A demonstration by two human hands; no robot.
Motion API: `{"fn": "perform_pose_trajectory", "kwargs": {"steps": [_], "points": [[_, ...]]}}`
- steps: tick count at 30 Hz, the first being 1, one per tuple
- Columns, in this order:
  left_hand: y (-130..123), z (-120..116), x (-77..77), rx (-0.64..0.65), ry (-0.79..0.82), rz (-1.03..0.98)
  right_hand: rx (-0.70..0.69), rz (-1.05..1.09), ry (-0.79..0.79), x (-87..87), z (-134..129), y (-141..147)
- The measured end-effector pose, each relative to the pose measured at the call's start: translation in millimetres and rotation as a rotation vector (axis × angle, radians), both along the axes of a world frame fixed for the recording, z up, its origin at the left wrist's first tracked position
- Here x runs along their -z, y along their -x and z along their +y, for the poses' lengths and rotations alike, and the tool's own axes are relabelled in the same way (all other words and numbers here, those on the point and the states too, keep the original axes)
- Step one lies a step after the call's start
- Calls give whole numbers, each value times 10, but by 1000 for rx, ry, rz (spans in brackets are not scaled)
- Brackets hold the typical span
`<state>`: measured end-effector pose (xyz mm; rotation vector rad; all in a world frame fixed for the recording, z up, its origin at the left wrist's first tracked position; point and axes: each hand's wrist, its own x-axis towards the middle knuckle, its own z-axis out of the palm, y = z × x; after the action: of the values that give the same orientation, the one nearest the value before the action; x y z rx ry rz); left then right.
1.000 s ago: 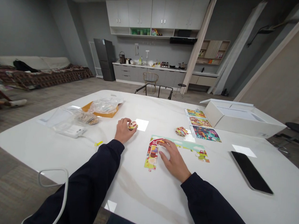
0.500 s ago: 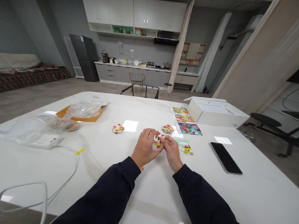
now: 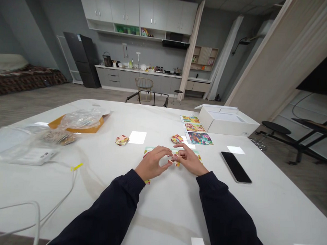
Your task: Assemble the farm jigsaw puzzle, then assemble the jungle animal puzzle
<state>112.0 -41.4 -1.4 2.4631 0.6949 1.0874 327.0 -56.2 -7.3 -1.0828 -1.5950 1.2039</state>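
Note:
My left hand is curved over the table, thumb and fingers apart, its fingertips close beside a small jigsaw piece. My right hand pinches that piece between thumb and fingers, the index finger raised. Behind and under both hands lies a partly joined jigsaw puzzle with a pale green edge, mostly hidden by them. A bit of colourful puzzle shows below my left wrist. Two small piles of jigsaw pieces lie farther off: one pile to the left, another pile just beyond my right hand.
Picture sheets lie before a white box at the back right. A black phone rests on the right. Left are plastic bags over an orange tray, a white charger and its cable.
My hands have drawn slightly apart and lower, and the left fingers have loosened from the piece. My right index finger has lifted. The view has shifted a little to the right.

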Motion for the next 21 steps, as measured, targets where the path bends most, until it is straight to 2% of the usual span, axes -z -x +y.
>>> {"fn": "perform_pose_trajectory", "kwargs": {"steps": [2, 4, 7, 9, 12, 14, 16, 19, 21], "points": [[1, -5, -6, 21, 14, -1, -21, -37, 16, -46, 9, -75], [11, -19, -20, 14, 29, 3, 22, -105, 9, -103, 33, -258], [6, -72, -57, -10, 23, 63, 277, -223, -62, -150, 46, -731], [-61, -139, -80, 27, 18, 139, 403, -331, -83, -115, 22, -1068], [-317, -284, -63, 102, 22, 213, 414, -491, -23, 38, -16, -1394], [-574, -379, 0, 91, 26, 233, 376, -546, 20, 156, -10, -1463], [-845, -439, 92, 19, 56, 239, 353, -569, 26, 242, 15, -1462], [-1155, -454, 231, -103, 149, 229, 339, -581, 14, 294, 49, -1444], [-1260, -433, 295, -136, 191, 226, 336, -580, 22, 302, 56, -1455]]}}
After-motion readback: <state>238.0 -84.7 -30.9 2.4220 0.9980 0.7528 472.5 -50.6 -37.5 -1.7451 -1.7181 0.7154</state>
